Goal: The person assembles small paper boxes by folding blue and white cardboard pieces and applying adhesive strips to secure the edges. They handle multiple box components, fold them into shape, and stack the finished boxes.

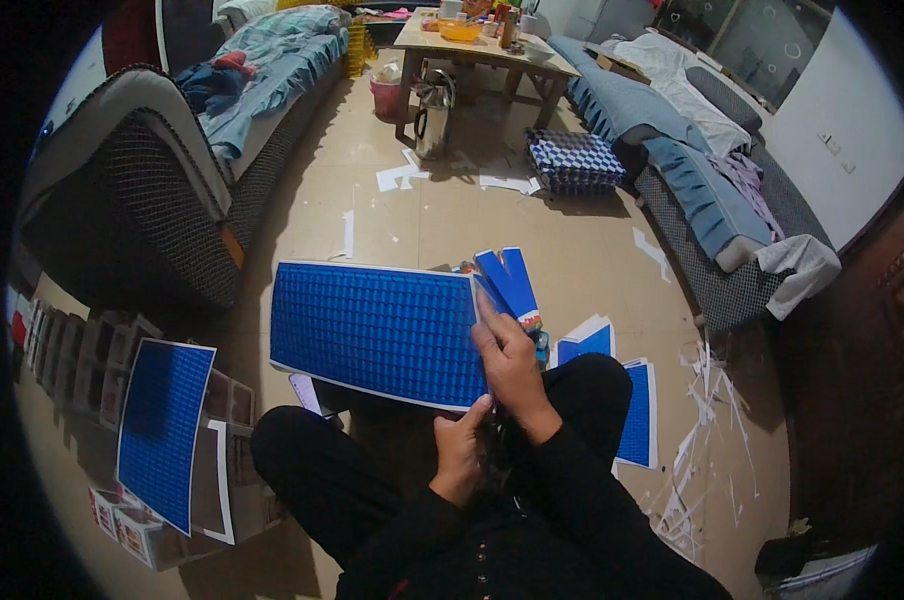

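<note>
A large sheet printed with a blue roof-tile pattern (pixel 377 335) and edged in white is held up before me, above my lap. At its lower right corner my left hand (pixel 460 455) is closed, thumb on top of the edge. Higher along the same right edge, my right hand (pixel 517 368) grips the sheet, its fingers pointing up toward the top corner. A narrow strip along that edge looks bent. What lies under the sheet between my hands is hidden.
Another blue tile-patterned sheet (pixel 167 430) leans on small house-like card models (pixel 137 530) at left. Blue-printed sheets (pixel 637 415) and long blue boxes (pixel 507 280) lie by my right knee. Paper offcuts (pixel 697 440) litter the floor. Sofas (pixel 132 190) flank a table (pixel 482 50) and a steel flask (pixel 434 115).
</note>
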A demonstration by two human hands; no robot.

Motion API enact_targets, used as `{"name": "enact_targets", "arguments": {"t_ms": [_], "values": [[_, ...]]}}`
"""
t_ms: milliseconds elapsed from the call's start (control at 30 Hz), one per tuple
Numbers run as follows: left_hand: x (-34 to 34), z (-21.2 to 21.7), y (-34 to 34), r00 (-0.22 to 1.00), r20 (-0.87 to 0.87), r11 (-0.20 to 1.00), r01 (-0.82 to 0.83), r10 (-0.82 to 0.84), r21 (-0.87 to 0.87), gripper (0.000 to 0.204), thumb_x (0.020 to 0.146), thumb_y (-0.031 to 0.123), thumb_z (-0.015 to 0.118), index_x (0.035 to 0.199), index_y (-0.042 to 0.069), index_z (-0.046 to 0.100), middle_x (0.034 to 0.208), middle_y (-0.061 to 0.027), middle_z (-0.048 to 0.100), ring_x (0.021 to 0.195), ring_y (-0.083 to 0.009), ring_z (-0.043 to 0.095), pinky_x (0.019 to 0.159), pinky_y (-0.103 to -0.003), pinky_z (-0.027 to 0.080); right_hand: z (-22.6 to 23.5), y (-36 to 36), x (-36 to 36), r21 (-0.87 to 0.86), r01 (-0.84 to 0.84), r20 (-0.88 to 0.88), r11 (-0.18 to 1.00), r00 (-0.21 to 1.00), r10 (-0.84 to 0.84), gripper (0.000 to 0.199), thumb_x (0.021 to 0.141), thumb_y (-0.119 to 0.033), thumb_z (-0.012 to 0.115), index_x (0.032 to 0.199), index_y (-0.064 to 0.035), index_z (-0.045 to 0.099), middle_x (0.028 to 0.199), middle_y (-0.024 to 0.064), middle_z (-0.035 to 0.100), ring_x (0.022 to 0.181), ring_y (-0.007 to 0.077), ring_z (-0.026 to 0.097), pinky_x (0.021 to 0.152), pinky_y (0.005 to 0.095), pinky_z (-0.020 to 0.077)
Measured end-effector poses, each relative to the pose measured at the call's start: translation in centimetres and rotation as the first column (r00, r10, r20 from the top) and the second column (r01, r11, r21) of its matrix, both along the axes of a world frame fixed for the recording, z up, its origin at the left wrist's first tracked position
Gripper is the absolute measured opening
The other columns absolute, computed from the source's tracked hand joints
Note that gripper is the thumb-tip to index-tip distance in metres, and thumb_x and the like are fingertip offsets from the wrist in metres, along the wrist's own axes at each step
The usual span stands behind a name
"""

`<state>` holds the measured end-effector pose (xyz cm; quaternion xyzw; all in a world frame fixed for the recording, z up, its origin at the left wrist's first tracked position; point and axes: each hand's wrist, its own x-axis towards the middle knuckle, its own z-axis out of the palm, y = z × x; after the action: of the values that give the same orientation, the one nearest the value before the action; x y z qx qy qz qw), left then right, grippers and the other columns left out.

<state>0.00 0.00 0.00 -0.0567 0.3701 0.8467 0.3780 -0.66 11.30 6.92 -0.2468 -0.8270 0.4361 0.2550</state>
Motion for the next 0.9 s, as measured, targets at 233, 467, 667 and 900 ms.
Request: {"name": "enact_targets", "arguments": {"t_ms": [233, 467, 667, 900], "values": [[0.1, 0.4, 0.3, 0.998, 0.058, 0.998, 0.002, -0.006, 0.069, 0.032, 0.084, 0.000, 0.069, 0.114, 0.000, 0.057, 0.100, -0.0060, 0.064, 0.087, -0.0175, 0.064, 0.079, -0.030, 0.052, 1.1, -0.4, 1.8, 0.207, -0.056, 0.191, 0.977, 0.981, 0.016, 0.044, 0.097, -0.023, 0.054, 0.136, -0.0035, 0.051, 0.095, 0.0242, 0.067, 0.081, 0.0327, 0.067, 0.072, 0.0359, 0.0527], [-0.7, 0.6, -0.7, 0.996, 0.083, 0.994, 0.008, -0.017, 0.113, 0.029, 0.084, 0.000, 0.069, 0.110, 0.000, 0.058, 0.100, -0.0068, 0.065, 0.088, -0.0170, 0.065, 0.079, -0.029, 0.052, 1.1, -2.6, 5.9, 0.511, -0.256, 0.386, 0.821, 0.921, 0.047, 0.043, 0.097, -0.027, 0.055, 0.132, -0.0033, 0.054, 0.085, 0.0207, 0.068, 0.067, 0.0322, 0.068, 0.058, 0.0394, 0.0538], [-0.8, -0.7, -0.6, 0.999, 0.036, 0.998, -0.006, 0.003, 0.067, 0.028, 0.082, -0.001, 0.072, 0.107, 0.002, 0.059, 0.092, -0.0034, 0.064, 0.078, -0.0140, 0.062, 0.071, -0.026, 0.050, 2.6, -1.1, 5.1, 0.457, -0.127, 0.218, 0.880, 0.976, 0.028, 0.048, 0.098, -0.030, 0.052, 0.140, -0.0086, 0.046, 0.087, 0.0225, 0.068, 0.070, 0.0362, 0.067, 0.059, 0.0427, 0.0530], [-0.7, 0.0, -0.8, 1.000, 0.024, 1.000, 0.013, -0.013, 0.026, 0.030, 0.082, 0.000, 0.072, 0.109, 0.002, 0.058, 0.092, -0.0029, 0.064, 0.077, -0.0137, 0.061, 0.070, -0.026, 0.050, 2.3, -1.1, 2.8, 0.324, -0.163, 0.269, 0.932, 0.960, 0.074, 0.050, 0.100, -0.036, 0.045, 0.145, -0.0117, 0.041, 0.088, 0.0236, 0.067, 0.073, 0.0375, 0.067, 0.062, 0.0430, 0.0524]]}}
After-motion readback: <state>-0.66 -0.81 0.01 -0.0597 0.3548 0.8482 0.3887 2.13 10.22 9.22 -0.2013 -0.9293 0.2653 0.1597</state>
